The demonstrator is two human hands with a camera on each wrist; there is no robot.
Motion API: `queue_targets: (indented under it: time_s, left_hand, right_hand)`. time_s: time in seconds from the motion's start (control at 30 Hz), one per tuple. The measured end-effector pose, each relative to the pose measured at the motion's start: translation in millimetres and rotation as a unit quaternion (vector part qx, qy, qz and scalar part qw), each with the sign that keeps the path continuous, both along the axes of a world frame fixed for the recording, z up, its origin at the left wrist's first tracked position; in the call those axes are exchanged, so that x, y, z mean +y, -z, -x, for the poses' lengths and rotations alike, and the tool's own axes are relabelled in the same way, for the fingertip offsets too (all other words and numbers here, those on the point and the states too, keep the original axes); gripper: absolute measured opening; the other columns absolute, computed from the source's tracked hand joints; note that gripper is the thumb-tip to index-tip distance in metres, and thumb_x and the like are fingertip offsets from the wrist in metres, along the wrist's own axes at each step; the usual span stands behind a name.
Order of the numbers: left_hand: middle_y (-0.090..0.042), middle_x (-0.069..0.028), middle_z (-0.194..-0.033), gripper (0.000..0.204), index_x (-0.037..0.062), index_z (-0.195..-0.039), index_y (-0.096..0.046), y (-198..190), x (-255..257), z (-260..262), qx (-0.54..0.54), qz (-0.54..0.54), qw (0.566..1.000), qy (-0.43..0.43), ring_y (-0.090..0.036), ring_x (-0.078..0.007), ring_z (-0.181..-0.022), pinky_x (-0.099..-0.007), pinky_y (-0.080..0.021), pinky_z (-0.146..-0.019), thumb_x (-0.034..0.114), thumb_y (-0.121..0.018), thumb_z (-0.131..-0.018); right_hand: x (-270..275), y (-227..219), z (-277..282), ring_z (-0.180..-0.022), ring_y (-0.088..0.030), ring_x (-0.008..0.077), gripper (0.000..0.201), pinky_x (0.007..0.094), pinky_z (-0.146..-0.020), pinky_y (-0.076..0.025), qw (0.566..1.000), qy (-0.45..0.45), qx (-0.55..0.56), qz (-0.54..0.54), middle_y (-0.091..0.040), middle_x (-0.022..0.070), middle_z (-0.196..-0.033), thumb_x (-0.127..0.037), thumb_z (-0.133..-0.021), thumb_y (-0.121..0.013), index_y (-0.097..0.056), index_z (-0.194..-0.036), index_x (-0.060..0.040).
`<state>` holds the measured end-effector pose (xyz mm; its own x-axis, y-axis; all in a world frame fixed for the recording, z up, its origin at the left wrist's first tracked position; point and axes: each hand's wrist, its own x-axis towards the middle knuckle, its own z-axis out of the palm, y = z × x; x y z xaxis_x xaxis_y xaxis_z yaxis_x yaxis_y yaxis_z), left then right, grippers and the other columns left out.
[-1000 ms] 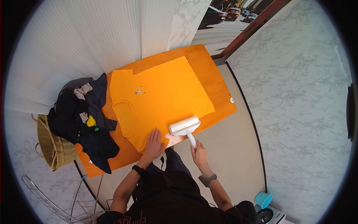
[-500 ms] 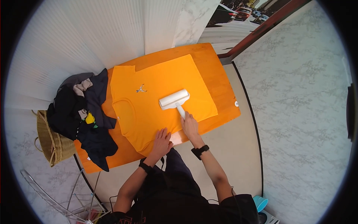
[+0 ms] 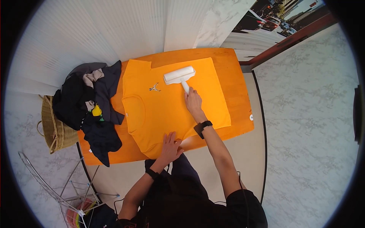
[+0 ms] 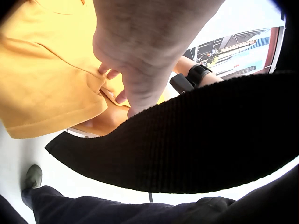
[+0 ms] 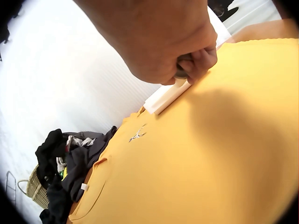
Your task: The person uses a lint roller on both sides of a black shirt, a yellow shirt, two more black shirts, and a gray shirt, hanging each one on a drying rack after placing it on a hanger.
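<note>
Orange T-shirt (image 3: 171,117), soft, thin and nearly smooth, spread flat across the larger, hard, smooth-topped orange desk (image 3: 236,87), with slight creases and a sleeve over the near edge. Beside the round collar (image 3: 135,112), a crumpled heap of dark clothes (image 3: 74,99), mixed with pale grey folds and a bright yellow patch (image 3: 96,110). Just beyond the heap, a tan woven basket (image 3: 60,131) with looped handles. On the far part of the shirt, a white roller (image 3: 179,75), cylindrical, smooth, its handle gripped by curled fingers of the right hand (image 3: 194,102). Near the desk's near edge, the left hand (image 3: 170,149), open, fingers slightly bent, resting on the fabric. Smallest, near the roller, a multicoloured, angular emblem (image 3: 154,87).
</note>
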<state>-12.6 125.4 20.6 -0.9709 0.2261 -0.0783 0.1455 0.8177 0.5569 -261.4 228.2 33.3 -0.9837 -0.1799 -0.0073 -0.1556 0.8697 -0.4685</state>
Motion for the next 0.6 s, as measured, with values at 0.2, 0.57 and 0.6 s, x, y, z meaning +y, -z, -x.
queue_targets:
  time_s: [0.2,0.57,0.6]
  left_hand:
    - [-0.034,-0.0287,-0.146,0.044,0.0123,-0.114,-0.066,3.5,3.5,-2.0,-0.015,-0.008,1.0,-0.004,-0.03,-0.0441,-0.139,-0.0571,-0.015,-0.117,0.035,-0.072,-0.077]
    - [-0.028,-0.0289,-0.151,0.052,0.0215,-0.128,-0.062,8.3,2.3,-5.7,-0.036,0.038,0.998,0.023,-0.024,-0.044,-0.143,-0.0594,-0.01,-0.117,0.044,-0.067,-0.081]
    - [-0.028,-0.0291,-0.151,0.053,0.0218,-0.129,-0.062,7.9,1.4,-5.4,-0.037,0.04,0.998,0.027,-0.024,-0.0439,-0.143,-0.0596,-0.01,-0.116,0.044,-0.067,-0.081]
  right_hand:
    - [-10.1,4.6,23.6,-0.078,-0.065,0.0433,0.03,0.0507,-0.068,-0.053,1.0,-0.006,0.002,0.011,-0.063,0.0257,-0.09,-0.023,-0.095,-0.058,-0.054,-0.11,0.0025]
    - [30.2,-3.2,-23.2,-0.079,-0.064,0.0442,0.031,0.0516,-0.069,-0.052,1.0,-0.003,-0.006,0.025,-0.063,0.026,-0.091,-0.022,-0.093,-0.059,-0.055,-0.112,0.0022]
    - [39.4,-4.1,-37.1,-0.078,-0.064,0.0441,0.032,0.0514,-0.067,-0.052,1.0,-0.002,0.013,0.029,-0.062,0.0251,-0.092,-0.023,-0.093,-0.059,-0.054,-0.113,0.0014]
